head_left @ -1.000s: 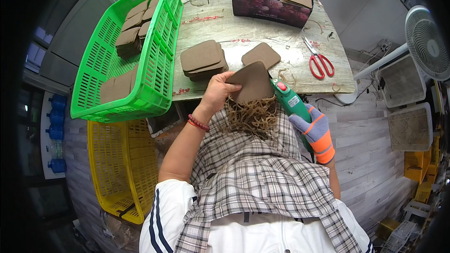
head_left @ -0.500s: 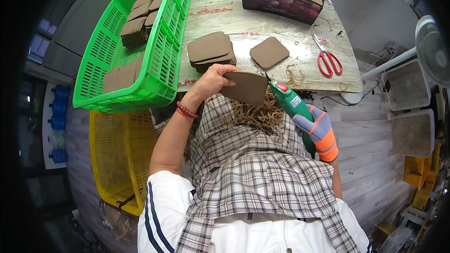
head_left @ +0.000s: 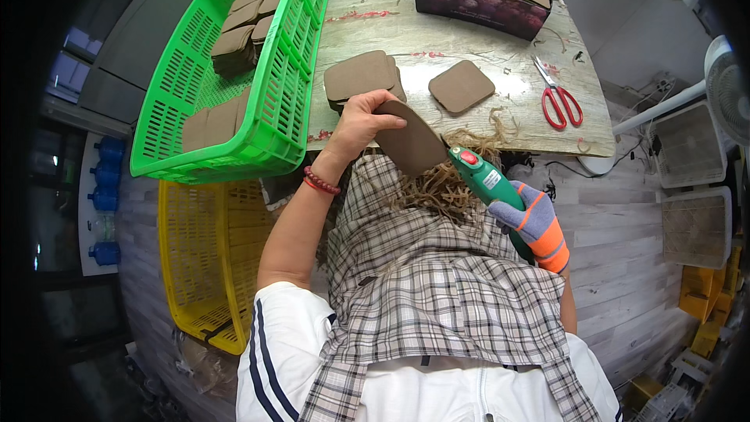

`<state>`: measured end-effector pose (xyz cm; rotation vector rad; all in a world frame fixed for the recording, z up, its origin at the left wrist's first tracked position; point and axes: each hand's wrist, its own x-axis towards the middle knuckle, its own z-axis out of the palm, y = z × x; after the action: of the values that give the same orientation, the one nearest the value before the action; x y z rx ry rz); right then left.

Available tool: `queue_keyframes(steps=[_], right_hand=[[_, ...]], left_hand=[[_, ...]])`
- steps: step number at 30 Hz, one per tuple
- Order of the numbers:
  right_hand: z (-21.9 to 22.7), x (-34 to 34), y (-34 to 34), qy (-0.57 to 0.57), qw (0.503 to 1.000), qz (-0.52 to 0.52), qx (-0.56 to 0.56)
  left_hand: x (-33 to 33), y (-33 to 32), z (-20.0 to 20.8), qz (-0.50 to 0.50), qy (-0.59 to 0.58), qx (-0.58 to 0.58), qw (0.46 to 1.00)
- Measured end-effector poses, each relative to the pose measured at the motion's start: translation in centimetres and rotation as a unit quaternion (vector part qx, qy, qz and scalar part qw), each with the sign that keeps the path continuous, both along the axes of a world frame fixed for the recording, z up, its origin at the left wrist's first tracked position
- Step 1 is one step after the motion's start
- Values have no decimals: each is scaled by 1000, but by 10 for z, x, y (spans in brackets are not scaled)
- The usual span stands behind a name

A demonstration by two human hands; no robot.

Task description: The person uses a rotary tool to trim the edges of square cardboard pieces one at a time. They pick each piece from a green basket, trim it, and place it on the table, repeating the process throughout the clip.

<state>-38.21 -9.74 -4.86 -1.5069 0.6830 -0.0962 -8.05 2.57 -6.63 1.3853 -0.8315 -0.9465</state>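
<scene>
Hands apart | bare left hand (head_left: 361, 126) pinches brown pad (head_left: 410, 144) by its upper edge | gloved right hand (head_left: 533, 223) wraps green power tool (head_left: 486, 180), tip at pad's right edge | pad tilted over brown strips (head_left: 441, 197), near the worktop (head_left: 469, 45)

So the left hand (head_left: 363, 125) was bare, angled inward in a pinch, with the left forearm (head_left: 293, 223) slanting up behind it. The right hand (head_left: 535, 223), gloved, was curled in a grip lower down, just a strip of right forearm (head_left: 568, 306) showing.

Plaid apron (head_left: 426, 305), white top (head_left: 426, 395), perhaps zipped; grey-orange glove (head_left: 539, 227), red bracelet (head_left: 321, 182).
</scene>
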Motion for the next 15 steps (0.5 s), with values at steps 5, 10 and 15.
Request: queue_keyframes(steps=[5, 10, 15], right_hand=[[-6, 3, 3, -7, 1000, -8, -1], [-1, 5, 2, 3, 1000, -9, 6], [1, 9, 3, -3, 1000, -6, 17]], left_hand=[[-8, -5, -1, -44, -7, 44, 998], [-19, -13, 2, -114, -22, 81, 990], [-21, -23, 0, -222, -132, 147, 955]])
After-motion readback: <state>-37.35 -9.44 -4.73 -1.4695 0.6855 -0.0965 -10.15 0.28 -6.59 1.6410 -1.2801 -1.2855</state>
